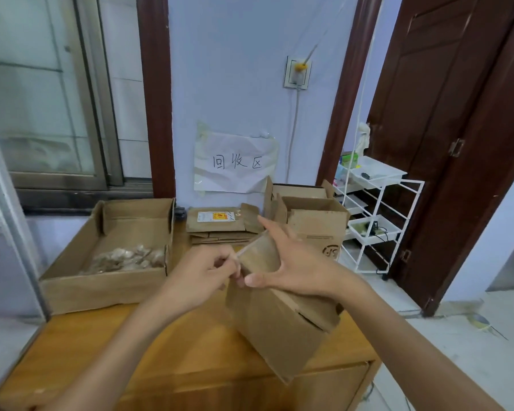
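Observation:
A small brown cardboard box (pixel 279 324) is tilted over the wooden cabinet top (pixel 190 351), near its right front. My right hand (pixel 291 262) lies across the box's upper end, thumb and fingers spread round it. My left hand (pixel 204 272) pinches a strip of clear tape (pixel 251 247) at the box's top edge, the strip stretching up and right along that edge.
A large open carton (pixel 110 256) holding crumpled tape sits at the left. Flattened boxes (pixel 223 225) are stacked at the back centre, open boxes (pixel 315 221) at the back right. A paper sign (pixel 235 161) hangs on the wall. A white wire rack (pixel 374 215) stands right.

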### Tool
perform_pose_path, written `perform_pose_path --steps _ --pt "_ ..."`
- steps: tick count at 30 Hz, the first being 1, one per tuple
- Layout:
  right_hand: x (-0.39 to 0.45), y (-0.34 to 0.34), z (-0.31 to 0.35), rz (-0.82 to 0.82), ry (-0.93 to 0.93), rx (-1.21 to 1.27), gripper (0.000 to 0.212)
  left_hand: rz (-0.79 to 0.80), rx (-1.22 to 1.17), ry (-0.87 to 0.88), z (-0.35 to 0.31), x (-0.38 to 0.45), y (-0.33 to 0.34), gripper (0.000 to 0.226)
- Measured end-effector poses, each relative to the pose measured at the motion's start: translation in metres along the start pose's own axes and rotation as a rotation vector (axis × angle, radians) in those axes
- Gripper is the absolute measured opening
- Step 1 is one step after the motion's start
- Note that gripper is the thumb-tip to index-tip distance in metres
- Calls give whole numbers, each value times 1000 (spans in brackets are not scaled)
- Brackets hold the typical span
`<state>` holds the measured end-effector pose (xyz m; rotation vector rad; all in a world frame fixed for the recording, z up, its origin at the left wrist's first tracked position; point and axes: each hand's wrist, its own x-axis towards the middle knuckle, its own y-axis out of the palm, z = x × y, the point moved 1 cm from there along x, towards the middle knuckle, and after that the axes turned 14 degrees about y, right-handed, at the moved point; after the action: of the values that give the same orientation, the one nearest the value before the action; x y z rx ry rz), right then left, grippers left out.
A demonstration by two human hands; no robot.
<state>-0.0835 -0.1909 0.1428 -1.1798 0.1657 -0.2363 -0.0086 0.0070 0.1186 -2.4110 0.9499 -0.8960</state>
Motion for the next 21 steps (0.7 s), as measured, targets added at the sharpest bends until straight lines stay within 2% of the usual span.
perform_pose_path --steps 4,7,9,13,17,21 --pt "6 6 -7 63 31 6 122 42 -68 -32 7 -5 8 36" --pt "10 0 -9 113 38 41 121 -54 -16 -47 7 -7 19 50" --pt "13 0 -8 141 40 61 121 -162 35 -71 9 -9 29 41" --pt "16 0 -4 132 50 -51 122 -323 -105 -156 13 -8 42 24" --pt "3 4 -9 135 91 -263 127 -346 -97 -114 17 -8 45 21" --pt "0 6 -13 101 115 -291 109 -332 -55 -85 24 -6 47 22"
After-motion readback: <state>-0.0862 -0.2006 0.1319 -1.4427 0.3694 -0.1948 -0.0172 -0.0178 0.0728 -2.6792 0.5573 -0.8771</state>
